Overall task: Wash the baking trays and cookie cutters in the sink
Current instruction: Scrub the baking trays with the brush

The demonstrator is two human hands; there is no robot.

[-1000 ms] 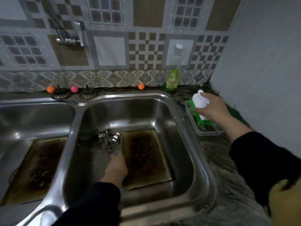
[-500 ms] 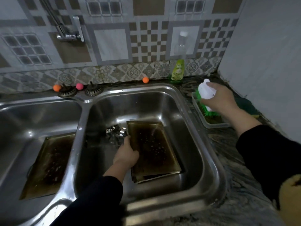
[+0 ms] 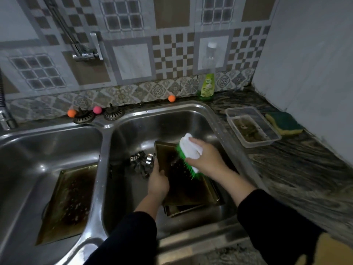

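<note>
Your right hand [image 3: 207, 159] clasped scrub brush [image 3: 188, 153] at frame centre | your left hand [image 3: 158, 181] gripped tilted baking tray [image 3: 183, 188], right basin | cookie cutters [image 3: 142, 163] beside it, apparently piled | second tray [image 3: 66, 203] lower left

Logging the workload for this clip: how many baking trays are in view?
3: one tray lies in the left basin; one is gripped by the left hand in the right basin, and another's edge shows beneath it. More may be hidden.

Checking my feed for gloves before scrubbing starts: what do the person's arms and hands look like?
No gloves: the left hand and right hand are bare, with no rings or watch visible. Both forearms wear long dark, black-looking sleeves ending above the wrists. No markings show on the fabric.
</note>
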